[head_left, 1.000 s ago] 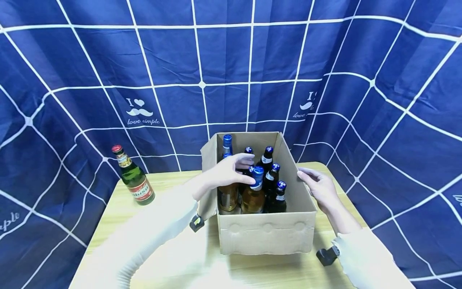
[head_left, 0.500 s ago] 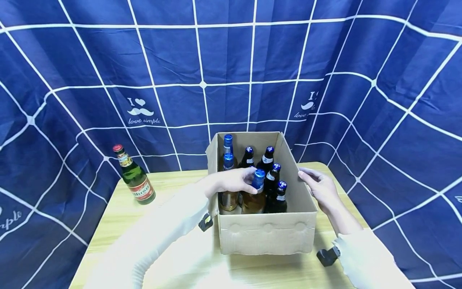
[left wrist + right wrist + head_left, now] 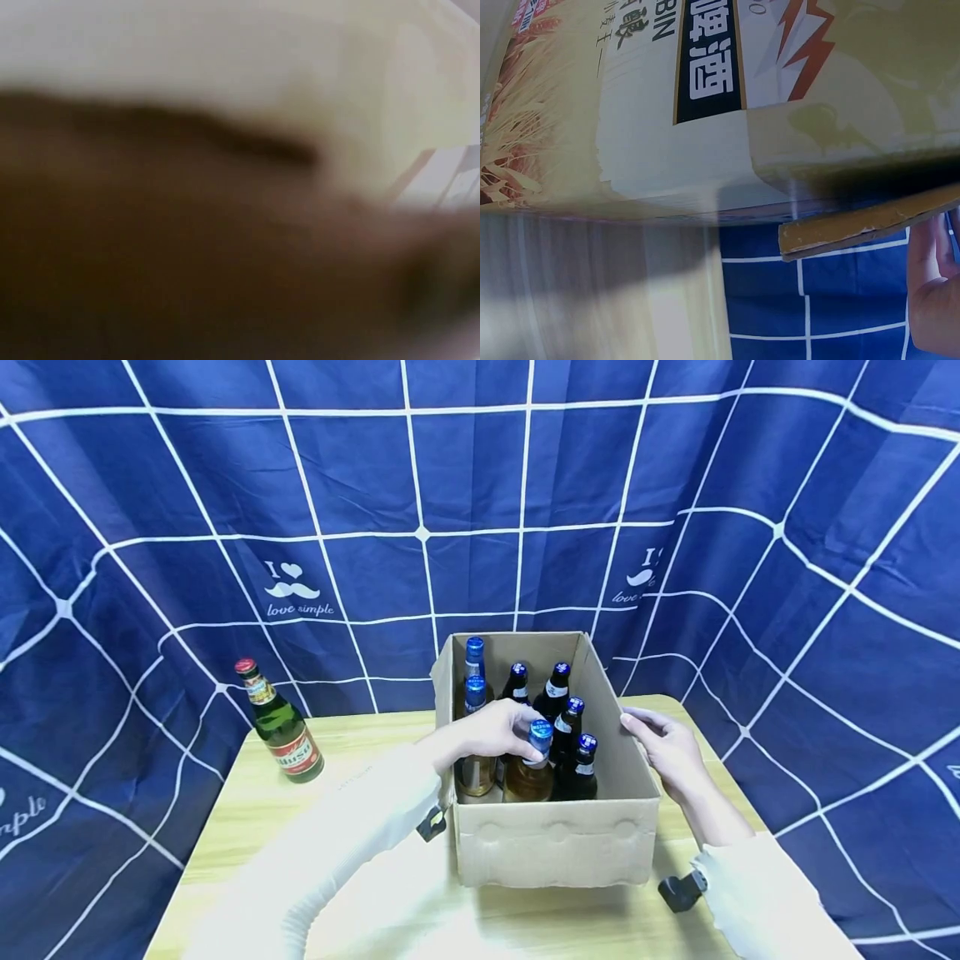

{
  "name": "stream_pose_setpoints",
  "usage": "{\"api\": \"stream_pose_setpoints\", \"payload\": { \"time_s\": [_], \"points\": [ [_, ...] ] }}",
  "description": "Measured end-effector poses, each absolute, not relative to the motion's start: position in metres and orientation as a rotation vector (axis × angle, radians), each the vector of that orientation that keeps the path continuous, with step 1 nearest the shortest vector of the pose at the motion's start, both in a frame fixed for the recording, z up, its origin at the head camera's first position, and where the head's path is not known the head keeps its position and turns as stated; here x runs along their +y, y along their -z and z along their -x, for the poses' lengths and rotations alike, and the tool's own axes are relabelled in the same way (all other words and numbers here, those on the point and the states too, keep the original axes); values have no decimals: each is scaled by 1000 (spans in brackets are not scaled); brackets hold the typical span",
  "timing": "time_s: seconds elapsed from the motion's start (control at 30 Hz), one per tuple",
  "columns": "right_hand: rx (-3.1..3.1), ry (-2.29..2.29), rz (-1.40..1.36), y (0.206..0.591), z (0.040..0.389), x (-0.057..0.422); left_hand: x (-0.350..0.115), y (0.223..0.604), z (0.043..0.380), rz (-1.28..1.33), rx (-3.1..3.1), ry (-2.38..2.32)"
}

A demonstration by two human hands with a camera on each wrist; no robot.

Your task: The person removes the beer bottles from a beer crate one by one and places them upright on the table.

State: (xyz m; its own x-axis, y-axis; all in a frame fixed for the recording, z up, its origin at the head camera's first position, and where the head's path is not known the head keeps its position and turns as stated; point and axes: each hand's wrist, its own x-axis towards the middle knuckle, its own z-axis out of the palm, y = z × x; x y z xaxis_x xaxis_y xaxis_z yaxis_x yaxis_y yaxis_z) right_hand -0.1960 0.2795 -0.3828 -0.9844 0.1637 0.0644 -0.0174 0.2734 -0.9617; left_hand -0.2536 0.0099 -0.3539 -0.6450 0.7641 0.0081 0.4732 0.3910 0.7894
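In the head view a cardboard box (image 3: 555, 843) holds several upright bottles. My left hand (image 3: 495, 728) reaches over its left wall, thumb and fingers round the neck of a blue-capped amber beer bottle (image 3: 527, 783) near the front. Behind that hand stand two more blue-capped bottles (image 3: 476, 693); dark bottles (image 3: 576, 768) fill the middle and right. My right hand (image 3: 663, 750) holds the box's right side by a flap (image 3: 870, 225), which the right wrist view shows from outside. The left wrist view is mostly a dark blur.
A green beer bottle (image 3: 288, 735) with a red cap stands on the left of the wooden table (image 3: 300, 810). Blue curtain (image 3: 360, 468) with white lines encloses the back and sides. A side flap (image 3: 442, 681) sticks out at the box's left.
My left hand has come down and slightly right, from above the bottles to a grip on the amber bottle's neck. That bottle's cap has shifted slightly. My right hand stays put.
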Motion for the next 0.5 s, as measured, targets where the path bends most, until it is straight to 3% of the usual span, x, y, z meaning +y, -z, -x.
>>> {"api": "stream_pose_setpoints", "payload": {
  "time_s": [0.3,0.5],
  "points": [
    [-2343,-1846,143,383,196,281,3,345,248,-1185,2281,-1248],
    [-2342,-1857,140,383,197,281,-6,312,239,-1355,2280,-1413]
  ]
}}
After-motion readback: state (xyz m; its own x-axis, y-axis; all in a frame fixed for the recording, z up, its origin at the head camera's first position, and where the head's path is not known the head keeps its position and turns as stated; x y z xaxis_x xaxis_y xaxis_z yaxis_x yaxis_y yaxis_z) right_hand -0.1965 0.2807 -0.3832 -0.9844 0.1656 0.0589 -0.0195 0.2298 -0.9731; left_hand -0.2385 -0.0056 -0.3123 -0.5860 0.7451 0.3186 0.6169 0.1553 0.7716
